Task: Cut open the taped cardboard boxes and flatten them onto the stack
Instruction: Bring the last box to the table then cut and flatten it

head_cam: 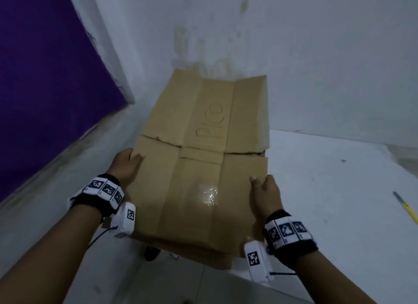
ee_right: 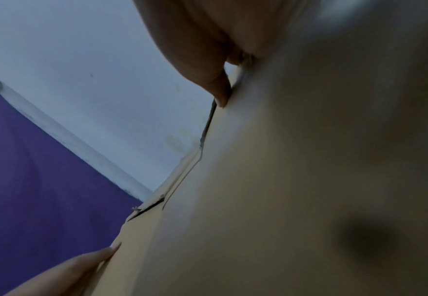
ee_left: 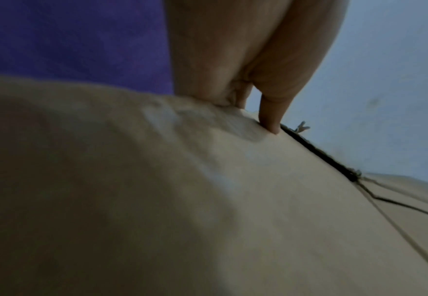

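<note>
White walls [head_cam: 294, 43] and a purple panel [head_cam: 45, 77] stand behind a pale floor [head_cam: 328, 190]. From the head view, a flat cardboard box [head_cam: 203, 168] is held out in front of the person, its far end near the wall. The left hand [head_cam: 125, 165] grips its left edge and the right hand [head_cam: 265, 196] grips its right edge. Only this view shows a yellow cutter [head_cam: 407, 209] on the floor, partly cut off. The wrist views show just thumbs [ee_left: 271, 122] on blurry cardboard; the other fingers are hidden under it.
</note>
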